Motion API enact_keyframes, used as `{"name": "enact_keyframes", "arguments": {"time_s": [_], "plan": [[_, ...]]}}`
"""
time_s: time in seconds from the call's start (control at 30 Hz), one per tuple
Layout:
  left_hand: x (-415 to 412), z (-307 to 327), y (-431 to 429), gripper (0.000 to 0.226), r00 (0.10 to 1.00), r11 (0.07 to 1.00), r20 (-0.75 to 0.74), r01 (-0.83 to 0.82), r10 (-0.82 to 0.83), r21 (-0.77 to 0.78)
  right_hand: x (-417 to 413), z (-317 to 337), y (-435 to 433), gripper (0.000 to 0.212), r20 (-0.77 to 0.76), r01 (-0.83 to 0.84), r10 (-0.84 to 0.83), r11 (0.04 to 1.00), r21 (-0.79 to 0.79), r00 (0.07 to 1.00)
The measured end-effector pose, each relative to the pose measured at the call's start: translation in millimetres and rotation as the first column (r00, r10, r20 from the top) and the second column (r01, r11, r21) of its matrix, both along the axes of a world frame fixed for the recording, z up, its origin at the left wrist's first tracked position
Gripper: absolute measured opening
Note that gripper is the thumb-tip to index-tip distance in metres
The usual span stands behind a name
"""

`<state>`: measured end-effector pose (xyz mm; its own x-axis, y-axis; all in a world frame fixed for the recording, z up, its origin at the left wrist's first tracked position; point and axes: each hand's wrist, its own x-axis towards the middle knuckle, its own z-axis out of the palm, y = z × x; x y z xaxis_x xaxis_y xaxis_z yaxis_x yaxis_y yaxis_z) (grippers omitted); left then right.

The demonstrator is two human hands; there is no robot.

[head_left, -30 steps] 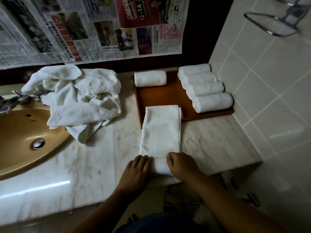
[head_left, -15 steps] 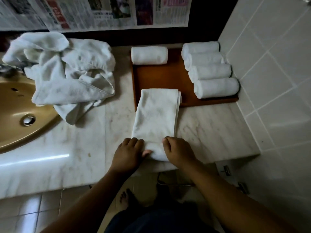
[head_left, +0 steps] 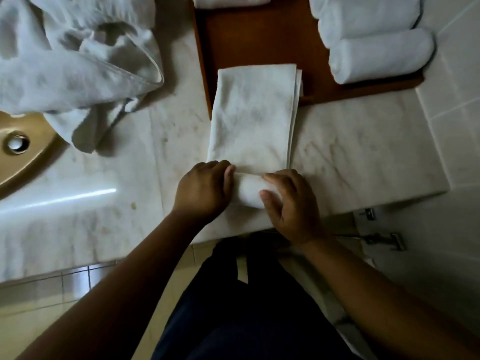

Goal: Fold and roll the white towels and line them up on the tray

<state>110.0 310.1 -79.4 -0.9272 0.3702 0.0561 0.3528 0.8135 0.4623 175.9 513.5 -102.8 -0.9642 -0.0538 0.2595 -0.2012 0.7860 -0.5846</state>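
Done: rolled towels [head_left: 381, 58] lined up on tray [head_left: 259, 40], far right | Now: left hand [head_left: 201, 190] and right hand [head_left: 293, 203] curl round folded towel [head_left: 253, 118], near end rolled, on counter [head_left: 350, 157] | Left: heap [head_left: 72, 61], far left, unfolded.

Left hand [head_left: 201, 189] and right hand [head_left: 293, 203] side by side, fingers [head_left: 272, 178] curled over the towel roll [head_left: 249, 189]

The top edge cuts off the tray [head_left: 259, 35], the rolled towels [head_left: 363, 19] and a lone roll [head_left: 231, 0]. The towel pile [head_left: 65, 74] and sink [head_left: 28, 165] run off left. The left hand [head_left: 201, 190] and right hand [head_left: 293, 203] hide the folded towel [head_left: 254, 120]'s rolled ends.
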Motion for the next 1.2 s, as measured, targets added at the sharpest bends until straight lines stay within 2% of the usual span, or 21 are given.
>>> {"name": "enact_keyframes", "arguments": {"time_s": [0.13,0.27,0.33,0.53,0.67,0.93,1.2], "plan": [[12.1,-16.6,-14.4,0.038,1.0,0.981,-0.023,0.009,-0.004,0.196,-19.4,-3.8,-5.7,0.038,-0.023,0.101,-0.103,0.993,-0.066,0.994],[25.6,-32.8,-28.8,0.065,0.99,0.986,-0.125,0.08,-0.062,0.146,-28.6,-3.5,-6.5,0.039,0.037,0.186,-0.183,0.976,-0.111,0.982],[23.9,-32.1,-29.1,0.067,0.994,0.984,-0.092,0.071,-0.057,0.164,-28.6,-4.2,-10.4,0.041,0.07,0.24,-0.232,0.961,-0.139,0.97],[6.6,-19.8,-32.3,0.072,0.989,0.982,-0.074,0.134,-0.125,0.134,-16.3,-6.6,-21.5,0.031,0.005,0.328,-0.339,0.906,-0.267,0.941],[-4.2,-15.0,-30.0,0.068,0.994,0.979,-0.009,0.11,-0.11,0.17,-9.2,-7.4,-23.3,0.039,-0.03,0.323,-0.339,0.916,-0.236,0.94],[-16.0,-17.8,-29.2,0.062,0.996,0.977,-0.01,0.094,-0.094,0.193,-13.1,-9.6,-22.6,0.039,-0.097,0.319,-0.341,0.928,-0.193,0.935],[-30.4,-9.8,-23.4,0.048,0.989,0.991,0.123,0.062,-0.076,0.117,-26.2,-14.2,-16.4,0.037,-0.06,0.393,-0.401,0.912,-0.117,0.914]]}}
